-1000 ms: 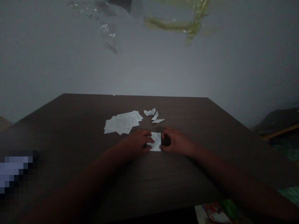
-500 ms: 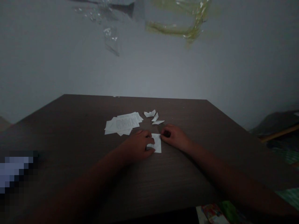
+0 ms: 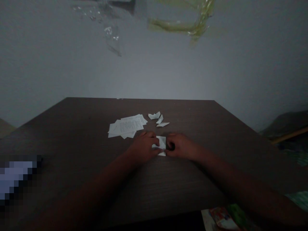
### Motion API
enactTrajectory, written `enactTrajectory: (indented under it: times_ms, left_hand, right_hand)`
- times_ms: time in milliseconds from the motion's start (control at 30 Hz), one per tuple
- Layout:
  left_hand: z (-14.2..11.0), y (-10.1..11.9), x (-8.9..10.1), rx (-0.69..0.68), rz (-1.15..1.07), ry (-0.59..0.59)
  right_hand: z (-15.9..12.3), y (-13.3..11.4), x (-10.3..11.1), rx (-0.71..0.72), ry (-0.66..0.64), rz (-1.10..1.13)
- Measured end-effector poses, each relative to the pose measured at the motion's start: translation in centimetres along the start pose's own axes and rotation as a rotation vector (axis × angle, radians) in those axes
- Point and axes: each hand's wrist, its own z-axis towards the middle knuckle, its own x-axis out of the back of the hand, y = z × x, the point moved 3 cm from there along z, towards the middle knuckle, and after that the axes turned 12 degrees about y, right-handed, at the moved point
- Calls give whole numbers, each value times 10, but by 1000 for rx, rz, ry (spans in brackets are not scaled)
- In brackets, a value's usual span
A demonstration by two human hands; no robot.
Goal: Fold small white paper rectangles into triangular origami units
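Observation:
A small printed piece of paper (image 3: 162, 141) lies on the brown table between my two hands, its lower part turned or creased. My left hand (image 3: 145, 145) holds it down from the left, fingers curled over its top and thumb across its lower part. At its right edge, my right hand (image 3: 181, 146) is bent with thumb and fingers close together, touching the lower right corner. Just beyond them are several small folded paper pieces (image 3: 154, 115), pointed like little boats. To the left, behind my left hand, a loose stack of printed paper sheets (image 3: 130, 125) is spread out.
The brown tabletop (image 3: 144, 189) runs back to a pale wall (image 3: 154, 70) with clear and yellowish tape (image 3: 173, 26) on it. A blurred-out rectangular object (image 3: 16, 175) is at the left edge. Below the table's front right edge, colourful packets (image 3: 223, 218) show.
My right hand went from the paper's right side up to its upper right corner, then back down to the lower corner. My left thumb has moved in over the paper's lower part, which now looks creased.

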Motion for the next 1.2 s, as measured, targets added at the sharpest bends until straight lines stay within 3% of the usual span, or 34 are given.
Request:
enactTrajectory:
  times_ms: [333, 533, 667, 800, 967, 1200]
  left_hand:
    - [0, -11, -7, -19, 7, 4]
    - [-4, -10, -6, -12, -2, -52]
    - [-5, -12, -7, -17, -20, -43]
    - [-4, -15, -9, -46, -31, -21]
    - [-4, -14, -7, -43, -26, -31]
    - [-8, -12, -4, -55, 0, -57]
  right_hand:
    - [-6, -5, 2, 48, -85, 124]
    - [-2, 6, -1, -42, 55, 66]
    - [0, 10, -7, -53, 65, 39]
    - [9, 28, -5, -181, 98, -23]
    - [18, 42, 0, -236, 162, -71]
    - [6, 26, 7, -187, 86, -37]
